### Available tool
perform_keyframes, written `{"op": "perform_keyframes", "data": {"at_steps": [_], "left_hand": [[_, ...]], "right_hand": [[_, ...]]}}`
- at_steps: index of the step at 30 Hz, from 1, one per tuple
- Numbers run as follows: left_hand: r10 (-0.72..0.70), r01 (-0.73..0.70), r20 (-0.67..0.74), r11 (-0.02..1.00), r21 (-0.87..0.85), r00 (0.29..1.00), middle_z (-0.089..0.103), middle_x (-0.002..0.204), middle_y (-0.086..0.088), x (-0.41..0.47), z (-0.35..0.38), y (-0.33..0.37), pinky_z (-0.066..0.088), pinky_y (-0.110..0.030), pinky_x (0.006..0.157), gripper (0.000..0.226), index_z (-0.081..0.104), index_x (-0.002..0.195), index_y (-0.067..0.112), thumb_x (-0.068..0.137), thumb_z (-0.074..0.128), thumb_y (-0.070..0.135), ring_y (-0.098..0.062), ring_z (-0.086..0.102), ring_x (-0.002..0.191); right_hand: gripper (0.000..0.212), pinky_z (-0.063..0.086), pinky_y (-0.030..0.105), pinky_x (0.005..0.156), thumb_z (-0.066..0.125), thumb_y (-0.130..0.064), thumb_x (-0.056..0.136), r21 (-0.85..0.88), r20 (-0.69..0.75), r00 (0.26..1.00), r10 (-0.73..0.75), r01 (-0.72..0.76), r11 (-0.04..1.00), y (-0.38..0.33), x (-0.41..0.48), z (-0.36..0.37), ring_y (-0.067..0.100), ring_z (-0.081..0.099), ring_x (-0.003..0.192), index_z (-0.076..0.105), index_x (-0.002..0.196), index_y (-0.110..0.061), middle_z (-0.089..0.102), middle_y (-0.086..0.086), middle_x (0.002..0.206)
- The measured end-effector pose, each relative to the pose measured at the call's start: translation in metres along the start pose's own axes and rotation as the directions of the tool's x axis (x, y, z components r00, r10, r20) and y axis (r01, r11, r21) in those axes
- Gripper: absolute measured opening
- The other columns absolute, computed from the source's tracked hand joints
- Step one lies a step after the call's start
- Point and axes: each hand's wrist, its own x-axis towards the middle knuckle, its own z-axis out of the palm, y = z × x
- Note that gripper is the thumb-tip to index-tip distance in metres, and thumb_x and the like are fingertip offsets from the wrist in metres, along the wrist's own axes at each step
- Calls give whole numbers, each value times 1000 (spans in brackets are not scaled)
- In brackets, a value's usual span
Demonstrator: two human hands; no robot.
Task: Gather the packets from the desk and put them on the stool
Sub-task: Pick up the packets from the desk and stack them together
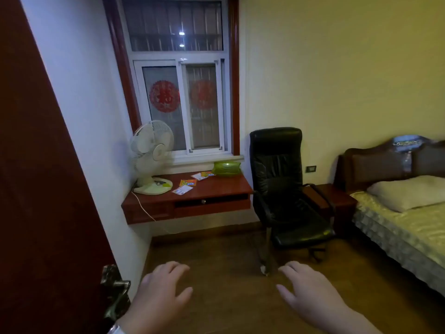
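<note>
Lying on the red desk (216, 191) are four packets (187, 183), white and orange, spread from its middle toward the back edge, between a white fan (151, 155) and a green bowl (226, 168); both the left hand (159, 295) and right hand (310, 290) are hovering empty, fingers spread, a black chair (281, 189) standing beside the desk's right end

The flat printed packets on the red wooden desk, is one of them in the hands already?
No, the flat printed packets lie on the red wooden desk, far from both empty hands.
</note>
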Motion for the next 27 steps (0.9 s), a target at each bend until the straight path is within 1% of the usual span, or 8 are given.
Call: {"op": "perform_keyframes", "data": {"at_steps": [1,4,9,12,18,22,27], "left_hand": [[4,-4,12,1000,-15,1000,36,148,21,2,-1,1,29,-33,114,54,36,140,45,90,53,52,-2,34,135],[0,0,-12,1000,-13,1000,36,148,21,6,0,4,27,-34,114,54,35,141,45,90,52,53,-2,33,136],[-17,15,-45,999,-34,999,37,148,20,7,5,18,29,-34,113,56,35,141,45,89,53,54,-3,34,136],[-43,42,-37,999,-21,998,37,147,20,6,7,25,31,-35,113,57,34,141,46,88,53,55,-4,34,135],[-53,56,-50,997,51,997,35,150,17,5,18,36,27,-35,113,56,34,143,44,90,47,58,-6,31,138],[-61,61,5,998,11,998,32,152,16,20,25,33,29,-34,112,57,32,144,44,90,47,58,-8,29,140],[-23,23,7,1000,-11,1000,31,153,17,67,28,13,31,-33,111,58,30,144,46,91,49,55,-8,29,140]], "right_hand": [[50,41,23,100,48,-53,91,3,11,1000,0,0,1000,4,2,-2,6,45,123,41,136,-35,44,-13,139],[48,42,23,100,49,-52,91,18,-32,999,-10,10,1000,13,4,-7,5,45,122,42,135,-35,45,-13,138],[45,45,20,92,51,-51,90,54,-49,999,-12,14,998,24,5,-16,2,48,114,45,132,-34,49,-14,133],[47,45,23,96,50,-51,90,47,-30,999,-40,41,998,32,4,-17,4,46,120,43,134,-35,46,-13,137],[51,39,27,104,49,-53,90,18,28,995,-101,101,995,41,9,-13,7,39,130,38,137,-37,39,-12,145],[50,39,27,103,49,-53,90,46,53,994,-100,98,994,39,27,-3,7,39,130,39,137,-38,39,-13,145],[49,41,26,100,48,-54,90,37,57,995,-86,84,996,32,71,15,8,40,129,41,135,-38,41,-13,143]]}}
